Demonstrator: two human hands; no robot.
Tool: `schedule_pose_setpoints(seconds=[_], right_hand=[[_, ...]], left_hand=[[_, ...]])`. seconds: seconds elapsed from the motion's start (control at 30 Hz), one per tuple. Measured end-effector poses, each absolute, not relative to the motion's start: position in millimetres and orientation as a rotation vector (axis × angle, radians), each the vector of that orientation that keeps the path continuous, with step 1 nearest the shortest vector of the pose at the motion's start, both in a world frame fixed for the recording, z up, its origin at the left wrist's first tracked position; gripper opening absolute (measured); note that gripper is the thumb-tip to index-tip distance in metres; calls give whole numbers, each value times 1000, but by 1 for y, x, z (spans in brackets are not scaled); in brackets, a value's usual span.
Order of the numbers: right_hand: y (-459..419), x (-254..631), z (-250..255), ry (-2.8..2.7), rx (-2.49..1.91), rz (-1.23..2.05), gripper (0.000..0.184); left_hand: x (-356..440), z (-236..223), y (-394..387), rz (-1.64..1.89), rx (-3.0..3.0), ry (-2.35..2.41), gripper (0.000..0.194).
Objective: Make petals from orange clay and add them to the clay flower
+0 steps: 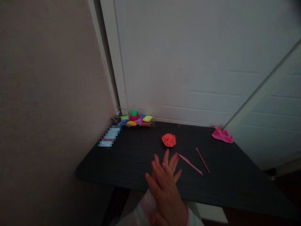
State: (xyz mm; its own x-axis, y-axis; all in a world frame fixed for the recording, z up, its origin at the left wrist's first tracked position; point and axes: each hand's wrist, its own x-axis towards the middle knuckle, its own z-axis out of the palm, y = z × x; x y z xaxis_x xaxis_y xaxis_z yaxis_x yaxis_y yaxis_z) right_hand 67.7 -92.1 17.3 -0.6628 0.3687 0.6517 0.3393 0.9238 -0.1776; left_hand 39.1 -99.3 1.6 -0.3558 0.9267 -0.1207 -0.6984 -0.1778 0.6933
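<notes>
My two hands are pressed together palm against palm over the near edge of the dark table. My left hand lies mostly behind my right hand. The fingers of both are stretched out and point away from me, and nothing shows between them. Just beyond the fingertips lies a crinkled orange lump of clay. To the right of the fingertips lie a flat pink modelling tool and a thin pink stick. Pale sleeves cover both wrists.
Several small packets of coloured clay are piled at the table's back left corner, beside a blurred pale object. A crumpled pink piece lies at the back right. A white door stands behind the table, a beige wall on the left.
</notes>
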Motion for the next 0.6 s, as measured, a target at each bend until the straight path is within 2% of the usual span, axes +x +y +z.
schedule_pose_setpoints(seconds=[0.1, 0.23, 0.27, 0.33, 0.4, 0.43, 0.47, 0.53, 0.6], right_hand=[[-97, 63, 29, -2268, -542, 62, 70], [-79, 54, 45, -2296, -666, 178, 69], [-73, 53, 46, -2278, -685, 204, 69], [-61, 52, 41, -2229, -692, 238, 66], [-57, 53, 31, -2217, -680, 255, 63], [-59, 54, 25, -2234, -690, 265, 63], [-64, 55, 21, -2252, -704, 268, 62], [-78, 57, 15, -2317, -710, 280, 66], [-93, 58, 16, -2328, -654, 238, 68]], left_hand=[[52, 6, -97, 1903, 443, 864, 48], [38, 23, -89, 2040, 389, 666, 62], [31, 26, -88, 2009, 310, 597, 62], [16, 29, -87, 1673, 277, 467, 55], [10, 27, -88, 1587, 250, 402, 54], [12, 25, -90, 1667, 281, 405, 55], [16, 23, -92, 1860, 319, 421, 61], [30, 22, -99, 2027, 332, 407, 76], [43, 26, -106, 2173, 357, 438, 73]])
